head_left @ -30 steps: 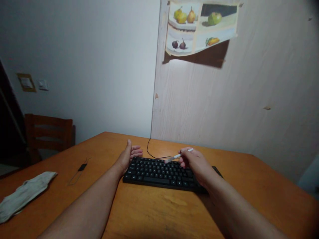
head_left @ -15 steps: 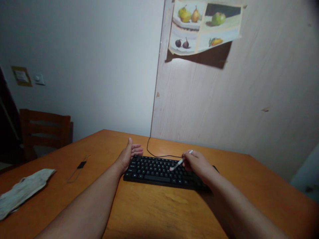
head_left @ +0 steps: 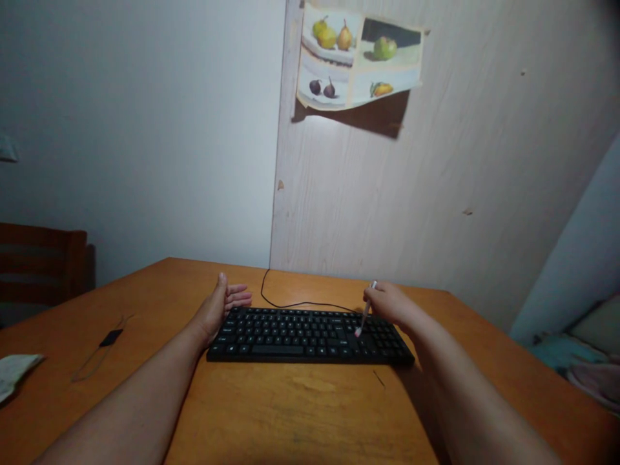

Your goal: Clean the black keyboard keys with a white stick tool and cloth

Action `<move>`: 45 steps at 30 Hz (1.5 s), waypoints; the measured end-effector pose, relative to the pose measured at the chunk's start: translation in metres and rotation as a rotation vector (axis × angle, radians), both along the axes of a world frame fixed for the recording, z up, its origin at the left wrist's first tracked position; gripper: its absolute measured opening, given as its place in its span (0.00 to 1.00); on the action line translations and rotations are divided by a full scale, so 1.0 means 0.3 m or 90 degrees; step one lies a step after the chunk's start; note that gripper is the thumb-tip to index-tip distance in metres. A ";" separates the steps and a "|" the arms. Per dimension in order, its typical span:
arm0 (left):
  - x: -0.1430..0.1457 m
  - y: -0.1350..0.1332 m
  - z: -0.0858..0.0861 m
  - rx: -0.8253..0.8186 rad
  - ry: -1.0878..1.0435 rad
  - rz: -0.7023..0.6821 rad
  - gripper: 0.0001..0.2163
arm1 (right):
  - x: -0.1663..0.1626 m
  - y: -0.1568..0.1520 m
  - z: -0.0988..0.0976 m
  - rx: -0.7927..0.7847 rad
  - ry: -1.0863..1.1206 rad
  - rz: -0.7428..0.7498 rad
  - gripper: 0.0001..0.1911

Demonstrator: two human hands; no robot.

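A black keyboard [head_left: 300, 332] lies across the orange wooden table [head_left: 300, 407]. My left hand [head_left: 220, 308] rests on edge against the keyboard's left end, fingers stretched out along its far corner and holding nothing. My right hand [head_left: 390, 302] is at the right part of the keyboard, pinching a thin white stick with a pinkish tip [head_left: 364, 311]. The tip touches the keys just right of the main key block.
The keyboard's black cable [head_left: 290, 302] runs to the wall behind. A small black tag on a cord [head_left: 109, 338] and a pale cloth [head_left: 12, 371] lie at the left. A wooden chair [head_left: 41, 268] stands far left. A fruit picture [head_left: 356, 61] hangs on the wood panel.
My right hand has moved to the right along the keyboard, and the stick now points down at keys farther right. The view has swung right. My left hand stays at the keyboard's left end.
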State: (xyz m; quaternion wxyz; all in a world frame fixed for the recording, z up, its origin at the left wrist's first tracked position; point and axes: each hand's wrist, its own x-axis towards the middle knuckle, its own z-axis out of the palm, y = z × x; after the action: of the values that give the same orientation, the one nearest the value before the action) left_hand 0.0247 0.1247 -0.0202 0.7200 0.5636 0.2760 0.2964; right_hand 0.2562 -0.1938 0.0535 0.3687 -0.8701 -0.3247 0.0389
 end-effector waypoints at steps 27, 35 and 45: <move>-0.002 -0.025 0.005 0.022 0.009 0.020 0.39 | -0.393 0.175 -0.054 0.279 0.343 0.335 0.19; 0.004 -0.019 0.000 0.021 0.007 0.019 0.38 | -0.431 0.202 -0.100 0.230 0.371 0.361 0.14; 0.011 0.008 -0.013 0.018 0.010 0.003 0.39 | -0.175 0.068 0.018 0.018 0.042 0.179 0.11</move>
State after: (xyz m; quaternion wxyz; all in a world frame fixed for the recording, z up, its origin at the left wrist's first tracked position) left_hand 0.0282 0.1270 -0.0242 0.7088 0.5754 0.2791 0.2976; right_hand 0.2038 -0.1735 0.0588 0.3826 -0.8089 -0.4317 0.1139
